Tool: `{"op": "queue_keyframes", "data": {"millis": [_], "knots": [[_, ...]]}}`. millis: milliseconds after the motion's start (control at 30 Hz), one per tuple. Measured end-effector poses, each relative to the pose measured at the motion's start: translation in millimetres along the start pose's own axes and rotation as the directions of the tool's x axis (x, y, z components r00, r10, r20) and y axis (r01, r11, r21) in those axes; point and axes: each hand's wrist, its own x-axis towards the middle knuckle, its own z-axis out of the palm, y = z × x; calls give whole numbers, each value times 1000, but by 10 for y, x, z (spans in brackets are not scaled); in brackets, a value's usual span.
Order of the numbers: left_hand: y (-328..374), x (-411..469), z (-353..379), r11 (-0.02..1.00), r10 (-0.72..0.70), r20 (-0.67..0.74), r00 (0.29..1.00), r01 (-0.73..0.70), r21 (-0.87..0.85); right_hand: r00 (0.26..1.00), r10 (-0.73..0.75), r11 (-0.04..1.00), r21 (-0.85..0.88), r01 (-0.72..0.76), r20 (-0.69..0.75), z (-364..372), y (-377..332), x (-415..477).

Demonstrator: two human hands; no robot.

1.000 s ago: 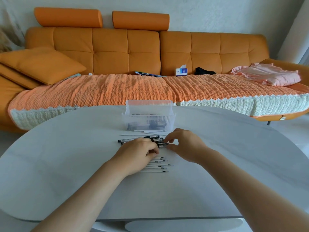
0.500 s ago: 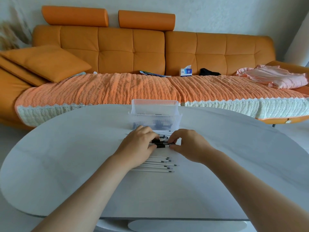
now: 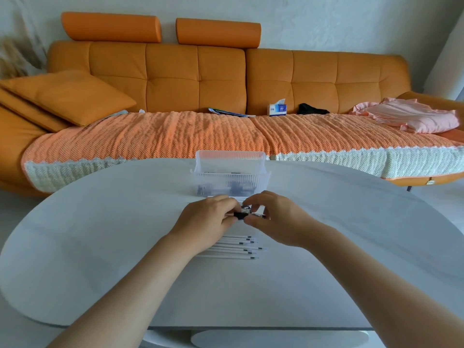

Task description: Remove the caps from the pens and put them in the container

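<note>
Just before the clear container [image 3: 230,177] on the table [image 3: 100,247], 2 hands share 1 pen [image 3: 238,215]: left hand [image 3: 208,221] grips the barrel, right hand [image 3: 278,219] pinches the black cap [image 3: 247,214], opposed so it should pull straight off.

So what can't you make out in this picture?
Head view, the only one:
The pen between the left hand and right hand: mostly covered by them; cap on or off, unclear.
Inside the container: dark shapes blurred by its frosted wall, uncountable.
The white pens on the table: one end of each hidden under the left wrist.
</note>
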Motion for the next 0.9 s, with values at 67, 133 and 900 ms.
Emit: {"op": "queue_keyframes", "data": {"millis": [67,133,900], "knots": [[24,4,2,1000,21,-20,1000,-21,-19,999,17,999,-30,-15,48,7,-28,-8],[39,16,11,999,37,-35,999,-38,-31,996,20,998,-67,-14,81,-5,-58,-19],[49,45,70,971,46,-74,996,-62,-230,991,-112,973,-193,124,71,49,-44,-76]]}}
